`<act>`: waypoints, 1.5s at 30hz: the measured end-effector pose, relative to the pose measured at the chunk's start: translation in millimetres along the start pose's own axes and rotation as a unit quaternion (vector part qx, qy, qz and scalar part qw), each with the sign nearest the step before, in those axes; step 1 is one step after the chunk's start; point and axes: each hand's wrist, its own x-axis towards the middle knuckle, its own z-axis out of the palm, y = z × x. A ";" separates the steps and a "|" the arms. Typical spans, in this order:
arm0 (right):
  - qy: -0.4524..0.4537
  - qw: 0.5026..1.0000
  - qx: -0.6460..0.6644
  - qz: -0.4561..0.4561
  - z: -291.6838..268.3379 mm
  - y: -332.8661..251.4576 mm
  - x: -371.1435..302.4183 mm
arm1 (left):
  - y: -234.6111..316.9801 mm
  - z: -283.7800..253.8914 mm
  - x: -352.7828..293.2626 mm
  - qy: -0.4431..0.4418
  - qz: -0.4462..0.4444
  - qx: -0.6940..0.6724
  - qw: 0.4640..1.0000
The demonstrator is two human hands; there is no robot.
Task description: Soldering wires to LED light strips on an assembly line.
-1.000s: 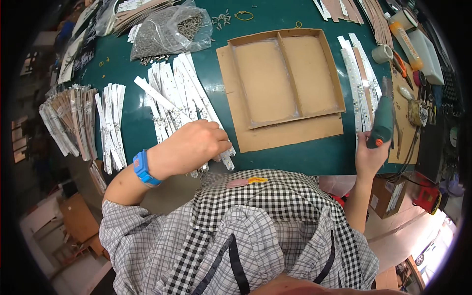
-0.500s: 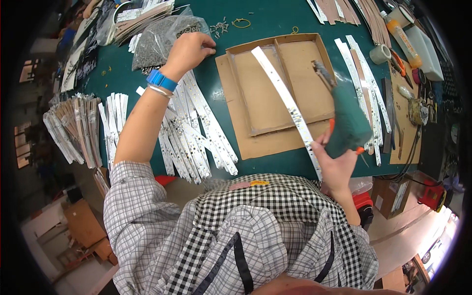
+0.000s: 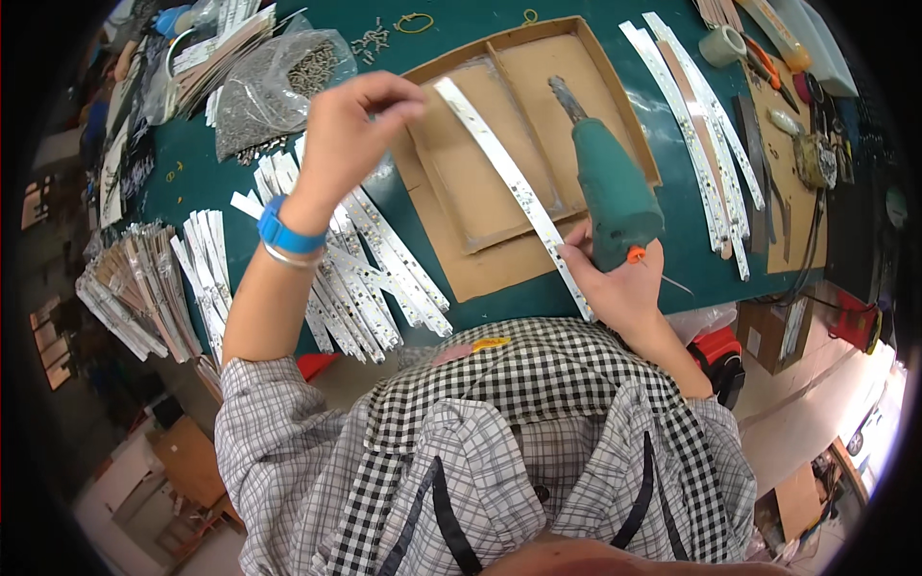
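Note:
My right hand (image 3: 619, 293) is wrapped round the handle of a green soldering gun (image 3: 618, 182), whose stained metal tip points away over the tray. Between the thumb and fingers of that same hand is the near part of a white LED strip (image 3: 514, 178), which slants up to the left. My left hand (image 3: 360, 125), slightly blurred, hovers just left of the strip's far end. Its fingertips are close together; anything tiny between them is hidden. Beneath the strip lies a shallow cardboard tray (image 3: 615, 58) with a divider, on a flat cardboard sheet (image 3: 451, 264).
Many LED strips (image 3: 384, 278) lie below my left forearm. A clear bag of small metal parts (image 3: 274, 91) sits behind, with loose parts (image 3: 370, 43) beside it. More strips (image 3: 687, 125), pliers (image 3: 764, 67) and a tape roll (image 3: 722, 46) lie to the right.
My left hand has come away from beside the bag, toward the strip's far end. The right hand, with gun and strip, has shifted left, and the whole view has shifted somewhat.

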 end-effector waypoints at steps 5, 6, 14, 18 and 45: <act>0.029 0.999 0.016 -0.028 6.4 -18.1 5.5 | 35.4 40.4 -19.8 -0.110 -0.068 -0.054 0.990; 0.027 0.999 0.010 -0.028 6.2 -17.3 5.3 | 35.4 44.6 -21.9 -0.113 -0.077 -0.056 0.989; 0.077 0.994 0.037 -0.064 8.5 -4.0 3.7 | 36.4 55.0 -29.5 -0.108 -0.059 -0.005 0.992; 0.071 0.994 0.060 -0.052 8.4 -6.0 3.2 | 35.6 59.8 -27.9 -0.108 -0.032 0.006 0.994; 0.050 0.997 0.040 -0.053 5.1 -4.9 5.9 | 26.2 61.4 -16.8 -0.195 -0.136 -0.074 0.969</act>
